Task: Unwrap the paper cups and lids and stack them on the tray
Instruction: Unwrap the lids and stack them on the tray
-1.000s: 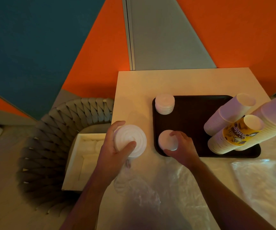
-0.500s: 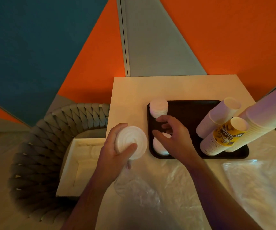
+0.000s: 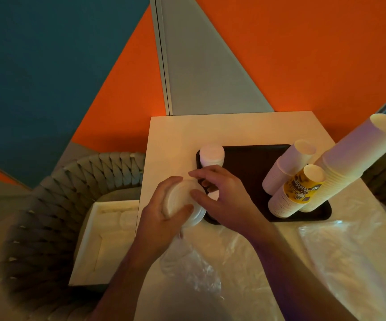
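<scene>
My left hand (image 3: 157, 216) grips a stack of white lids (image 3: 178, 200) tilted on its side, just left of the dark tray (image 3: 245, 167). My right hand (image 3: 226, 200) reaches across the tray's near left corner, with its thumb and index finger pinching the top edge of that held stack. A short pile of lids (image 3: 211, 156) stands in the tray's far left corner. A second pile of lids (image 3: 214, 195) shows only as a white patch under my right hand. Leaning cup stacks fill the tray's right side: a white one (image 3: 287, 165), a yellow printed one (image 3: 298, 191) and a tall one (image 3: 354, 158).
Crumpled clear plastic wrap (image 3: 194, 262) lies on the table under my forearms, and more wrap (image 3: 349, 251) lies at the near right. A woven chair (image 3: 48, 205) to the left of the table holds a white box (image 3: 108, 237).
My right hand has left the near lid pile on the tray and moved left to the stack in my left hand. My left hand has tilted that stack toward the tray.
</scene>
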### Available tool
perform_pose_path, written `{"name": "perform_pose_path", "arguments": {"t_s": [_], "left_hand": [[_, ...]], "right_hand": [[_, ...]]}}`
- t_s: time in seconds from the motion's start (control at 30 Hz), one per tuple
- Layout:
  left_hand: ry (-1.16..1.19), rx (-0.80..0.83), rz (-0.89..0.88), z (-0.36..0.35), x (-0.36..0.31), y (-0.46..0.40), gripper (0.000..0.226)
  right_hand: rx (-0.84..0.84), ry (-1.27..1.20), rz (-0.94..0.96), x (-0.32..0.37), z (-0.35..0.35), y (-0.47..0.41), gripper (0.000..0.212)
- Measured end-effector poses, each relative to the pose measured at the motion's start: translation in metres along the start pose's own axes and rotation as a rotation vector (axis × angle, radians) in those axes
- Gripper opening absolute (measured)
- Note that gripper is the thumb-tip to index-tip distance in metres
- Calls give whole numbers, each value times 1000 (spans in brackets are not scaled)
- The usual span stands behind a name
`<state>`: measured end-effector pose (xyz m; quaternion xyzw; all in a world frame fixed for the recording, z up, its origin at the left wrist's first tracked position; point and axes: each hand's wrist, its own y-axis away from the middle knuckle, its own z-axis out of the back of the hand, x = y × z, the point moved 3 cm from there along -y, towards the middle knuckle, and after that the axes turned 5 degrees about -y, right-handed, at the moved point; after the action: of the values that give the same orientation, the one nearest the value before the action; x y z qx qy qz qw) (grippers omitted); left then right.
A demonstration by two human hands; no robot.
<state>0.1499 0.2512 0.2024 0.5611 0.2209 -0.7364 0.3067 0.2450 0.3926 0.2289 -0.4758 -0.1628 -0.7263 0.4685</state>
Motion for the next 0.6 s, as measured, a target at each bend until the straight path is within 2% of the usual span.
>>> {"name": "perform_pose_path", "arguments": {"t_s": [0.3, 0.6], "left_hand": [[-4, 6, -23, -2, -7, 0, 53], [16, 0, 24, -2, -9, 0, 58]], "right_hand": [[-2, -39, 17, 5, 6, 1, 27], [64, -261, -142, 1, 11, 0, 17]]}}
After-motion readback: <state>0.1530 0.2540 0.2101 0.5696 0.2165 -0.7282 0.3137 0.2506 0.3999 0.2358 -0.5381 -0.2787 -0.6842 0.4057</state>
